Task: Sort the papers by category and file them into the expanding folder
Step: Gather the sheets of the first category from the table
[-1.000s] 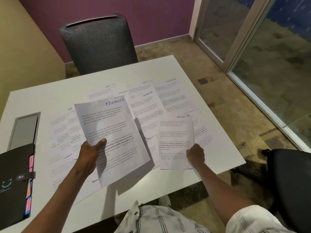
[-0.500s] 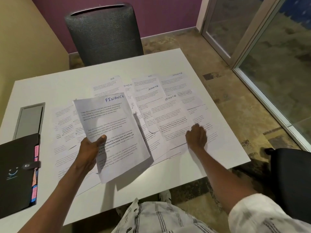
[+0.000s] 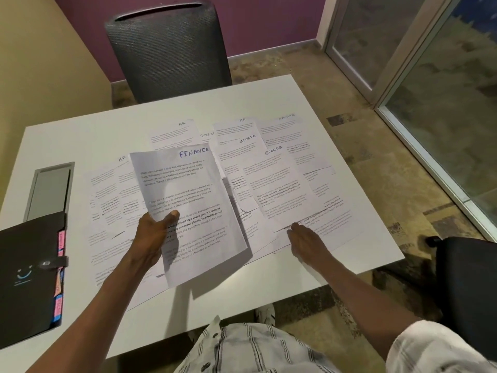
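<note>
Papers (image 3: 285,189) lie spread and overlapping across the white tabletop (image 3: 80,141) (headings read HR, SPORTS, FINANCE). Left hand (image 3: 153,238): grip pinches the FINANCE sheet (image 3: 188,208), thumb on top, holding it tilted above the spread. Right hand (image 3: 306,238): fingers extended, tips resting at the near edge of a SPORTS sheet (image 3: 282,192). Black expanding folder (image 3: 27,275) lies closed at the tabletop's left edge.

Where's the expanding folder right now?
In the head view, the black expanding folder lies closed at the table's near-left edge, left of the left hand holding the FINANCE sheet.
</note>
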The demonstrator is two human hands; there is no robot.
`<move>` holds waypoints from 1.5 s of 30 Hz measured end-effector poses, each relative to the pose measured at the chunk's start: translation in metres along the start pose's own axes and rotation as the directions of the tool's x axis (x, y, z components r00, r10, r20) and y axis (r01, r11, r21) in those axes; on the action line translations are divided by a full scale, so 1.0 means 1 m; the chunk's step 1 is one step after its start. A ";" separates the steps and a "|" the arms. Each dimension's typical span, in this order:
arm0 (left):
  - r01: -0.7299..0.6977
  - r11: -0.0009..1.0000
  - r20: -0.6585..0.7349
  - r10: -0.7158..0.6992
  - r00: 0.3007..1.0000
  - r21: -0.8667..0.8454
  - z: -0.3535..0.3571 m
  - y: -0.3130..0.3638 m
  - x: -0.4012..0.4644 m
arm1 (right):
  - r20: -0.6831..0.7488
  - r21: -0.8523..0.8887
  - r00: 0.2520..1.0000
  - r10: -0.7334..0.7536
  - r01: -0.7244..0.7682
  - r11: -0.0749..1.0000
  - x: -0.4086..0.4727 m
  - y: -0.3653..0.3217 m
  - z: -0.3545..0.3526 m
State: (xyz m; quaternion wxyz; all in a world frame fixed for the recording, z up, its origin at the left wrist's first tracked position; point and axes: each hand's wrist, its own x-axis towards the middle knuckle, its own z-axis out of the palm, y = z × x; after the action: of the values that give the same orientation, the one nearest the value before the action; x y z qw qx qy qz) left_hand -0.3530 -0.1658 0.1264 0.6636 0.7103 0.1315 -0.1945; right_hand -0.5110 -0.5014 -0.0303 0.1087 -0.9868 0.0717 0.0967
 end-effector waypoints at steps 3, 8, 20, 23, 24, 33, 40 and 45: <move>0.016 1.000 0.006 -0.016 1.000 0.008 0.003 -0.004 0.000 | 0.025 -0.080 0.985 -0.172 0.174 0.982 0.008 0.014 0.000; 0.022 0.999 0.016 -0.022 1.000 0.025 0.013 -0.010 -0.002 | -0.007 -0.187 0.962 -0.271 0.265 0.946 0.014 0.011 -0.018; 0.021 0.996 0.026 -0.023 0.999 0.084 0.022 -0.011 0.003 | -0.198 -0.283 0.924 -0.326 0.265 0.922 -0.002 0.015 0.003; 0.013 0.996 0.021 -0.015 1.000 0.090 0.024 -0.006 0.007 | -0.339 -0.215 0.885 -0.321 0.259 0.942 0.000 0.016 -0.004; 0.008 0.995 0.016 -0.010 1.000 0.097 0.023 -0.006 0.010 | -0.383 -0.181 0.872 -0.306 0.254 0.950 0.002 0.014 -0.013; -0.019 0.996 -0.032 0.022 0.999 0.088 0.022 0.005 0.019 | -0.158 0.065 0.947 -0.278 0.291 0.954 0.023 -0.011 -0.141; -0.003 0.997 -0.052 0.007 0.999 0.077 0.016 0.005 0.018 | -0.316 0.113 0.893 -0.321 0.372 0.921 0.044 -0.046 -0.242; -0.012 0.998 -0.063 0.016 0.998 0.067 0.006 0.007 0.013 | -0.410 0.059 0.847 -0.338 0.395 0.917 0.072 -0.069 -0.278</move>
State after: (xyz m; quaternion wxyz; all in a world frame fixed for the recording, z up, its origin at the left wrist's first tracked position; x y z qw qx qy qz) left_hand -0.3387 -0.1730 0.1259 0.6363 0.7388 0.1410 -0.1715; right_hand -0.3816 -0.5073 0.2347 0.1782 -0.9711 -0.0913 -0.1302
